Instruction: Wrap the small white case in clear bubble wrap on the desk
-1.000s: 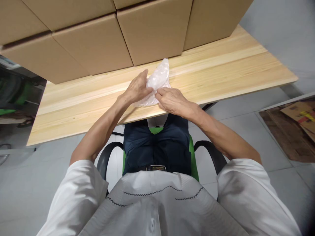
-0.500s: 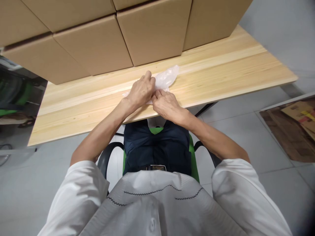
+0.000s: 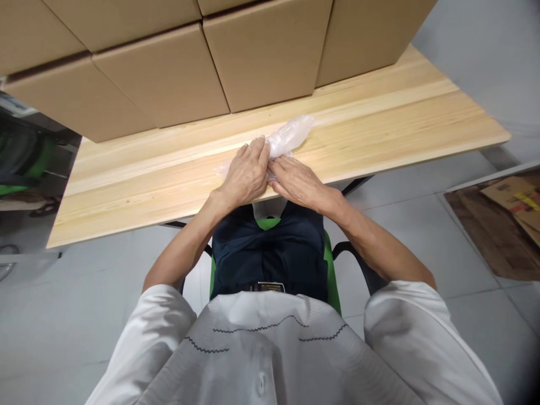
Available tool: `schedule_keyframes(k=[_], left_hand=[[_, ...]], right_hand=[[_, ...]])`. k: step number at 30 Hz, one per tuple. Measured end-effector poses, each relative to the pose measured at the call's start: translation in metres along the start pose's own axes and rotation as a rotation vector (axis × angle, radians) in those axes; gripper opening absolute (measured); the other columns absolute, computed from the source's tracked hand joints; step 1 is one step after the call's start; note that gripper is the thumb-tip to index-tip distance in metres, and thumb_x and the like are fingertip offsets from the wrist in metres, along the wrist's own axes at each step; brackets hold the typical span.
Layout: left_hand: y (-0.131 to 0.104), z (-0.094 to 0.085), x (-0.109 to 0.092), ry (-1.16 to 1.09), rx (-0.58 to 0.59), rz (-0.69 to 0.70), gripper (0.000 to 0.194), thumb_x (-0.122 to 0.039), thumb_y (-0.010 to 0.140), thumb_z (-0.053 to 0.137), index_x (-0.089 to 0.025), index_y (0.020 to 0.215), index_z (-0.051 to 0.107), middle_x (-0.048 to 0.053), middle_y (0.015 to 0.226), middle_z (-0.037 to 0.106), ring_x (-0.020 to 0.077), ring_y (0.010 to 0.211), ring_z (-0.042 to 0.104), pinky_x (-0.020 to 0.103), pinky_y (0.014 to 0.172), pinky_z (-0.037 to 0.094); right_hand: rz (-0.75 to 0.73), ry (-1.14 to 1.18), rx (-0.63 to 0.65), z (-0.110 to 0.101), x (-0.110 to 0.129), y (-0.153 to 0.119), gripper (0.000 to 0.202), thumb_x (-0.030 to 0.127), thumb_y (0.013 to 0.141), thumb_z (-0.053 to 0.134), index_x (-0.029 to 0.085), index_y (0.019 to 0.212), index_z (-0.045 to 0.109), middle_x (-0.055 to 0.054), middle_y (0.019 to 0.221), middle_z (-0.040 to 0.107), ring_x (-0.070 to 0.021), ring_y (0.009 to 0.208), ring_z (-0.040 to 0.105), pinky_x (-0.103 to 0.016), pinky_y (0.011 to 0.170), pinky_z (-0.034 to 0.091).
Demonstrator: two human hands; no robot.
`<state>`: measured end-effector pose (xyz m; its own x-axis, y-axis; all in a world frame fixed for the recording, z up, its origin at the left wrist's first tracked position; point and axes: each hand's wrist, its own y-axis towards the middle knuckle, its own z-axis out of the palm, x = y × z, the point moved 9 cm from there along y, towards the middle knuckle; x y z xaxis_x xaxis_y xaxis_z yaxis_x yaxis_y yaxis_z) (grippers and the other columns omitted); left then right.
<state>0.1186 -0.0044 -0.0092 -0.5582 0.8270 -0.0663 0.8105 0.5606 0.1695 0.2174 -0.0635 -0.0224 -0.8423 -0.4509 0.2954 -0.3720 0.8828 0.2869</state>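
A crumpled, translucent whitish plastic wrapping [image 3: 291,135] lies bunched up near the front edge of the wooden table [image 3: 392,126]. My left hand [image 3: 248,169] is laid over its left part, fingers close together and curved around the bundle. From the other side my right hand [image 3: 295,179] grips the near part, its fingertips against those of the left. One end of the plastic sticks out beyond my fingers to the upper right, and a thin flap shows left of my left hand. Whether anything is inside the plastic I cannot tell.
Stacked brown cardboard boxes [image 3: 265,56] line the back of the table. Below the table edge are my lap and a green chair [image 3: 333,281] with black armrests. Flattened cardboard [image 3: 502,219] lies on the floor at right; another green chair [image 3: 34,169] stands at far left.
Both hands have come slightly nearer to me and to the right, with the plastic. My left fingers have gone from bunched and raised to flatter over the bundle.
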Motion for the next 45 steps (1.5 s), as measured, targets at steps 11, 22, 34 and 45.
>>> schedule_keyframes(k=[11, 22, 34, 45], left_hand=[[-0.026, 0.008, -0.017, -0.101, -0.053, 0.012, 0.082, -0.059, 0.126, 0.043, -0.012, 0.192, 0.034, 0.03, 0.203, 0.029, 0.0471, 0.193, 0.025, 0.071, 0.155, 0.018], [-0.039, 0.014, -0.037, -0.056, -0.188, -0.011, 0.064, -0.042, 0.127, 0.045, -0.015, 0.185, 0.052, 0.026, 0.196, 0.048, 0.0402, 0.189, 0.041, 0.067, 0.154, 0.028], [-0.061, -0.019, -0.01, -0.174, -0.367, 0.015, 0.056, -0.053, 0.129, 0.046, -0.019, 0.164, 0.074, 0.023, 0.169, 0.077, 0.0361, 0.161, 0.075, 0.057, 0.133, 0.059], [-0.059, -0.006, 0.014, -0.067, -0.073, -0.136, 0.086, -0.072, 0.125, 0.044, -0.014, 0.189, 0.045, 0.028, 0.193, 0.052, 0.0436, 0.174, 0.06, 0.057, 0.136, 0.055]], right_hand=[[-0.093, 0.104, -0.11, -0.017, -0.021, -0.044, 0.055, 0.044, 0.122, 0.048, 0.015, 0.161, 0.073, -0.025, 0.157, 0.08, -0.0434, 0.151, 0.073, -0.066, 0.134, 0.058], [-0.056, 0.117, -0.361, -0.051, -0.009, -0.042, 0.052, 0.035, 0.124, 0.048, 0.022, 0.162, 0.081, -0.017, 0.162, 0.083, -0.0401, 0.155, 0.076, -0.07, 0.137, 0.059], [-0.02, 0.03, -0.111, -0.012, -0.029, -0.01, 0.071, 0.019, 0.115, 0.051, 0.015, 0.185, 0.056, -0.021, 0.191, 0.057, -0.0384, 0.18, 0.054, -0.068, 0.149, 0.043], [-0.02, 0.072, -0.042, -0.015, -0.031, -0.021, 0.071, 0.048, 0.125, 0.05, 0.02, 0.191, 0.048, -0.02, 0.199, 0.044, -0.0395, 0.186, 0.044, -0.07, 0.153, 0.035]])
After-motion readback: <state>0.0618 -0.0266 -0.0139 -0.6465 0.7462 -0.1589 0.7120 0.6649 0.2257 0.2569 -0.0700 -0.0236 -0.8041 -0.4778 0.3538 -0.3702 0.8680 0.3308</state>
